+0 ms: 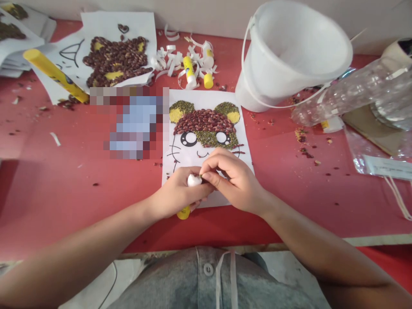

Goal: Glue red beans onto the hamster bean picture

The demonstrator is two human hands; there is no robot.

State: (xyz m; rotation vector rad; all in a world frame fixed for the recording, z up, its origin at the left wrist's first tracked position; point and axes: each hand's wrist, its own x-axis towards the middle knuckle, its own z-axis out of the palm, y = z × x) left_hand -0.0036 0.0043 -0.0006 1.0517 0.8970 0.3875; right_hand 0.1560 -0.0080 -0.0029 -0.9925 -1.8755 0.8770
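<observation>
My left hand (177, 193) grips a glue stick (184, 212) upright, its white glue tip (194, 180) showing above my fingers and its yellow base below them. My right hand (233, 180) pinches at that tip, holding what looks like a small green seed (201, 176). Both hands rest over the lower edge of a white paper sheet (209, 193). On the sheet is a drawn animal face (204, 124), its head and ears covered in red beans, green seeds and yellow grains.
The red table (64, 193) has scattered beans. Further left lie another bean picture (116, 60) and a yellow glue stick (54, 73). White paper curls (170, 58) surround small glue sticks (189, 71). A white plastic bucket (289, 56) and clear plastic bottle (354, 94) stand at right.
</observation>
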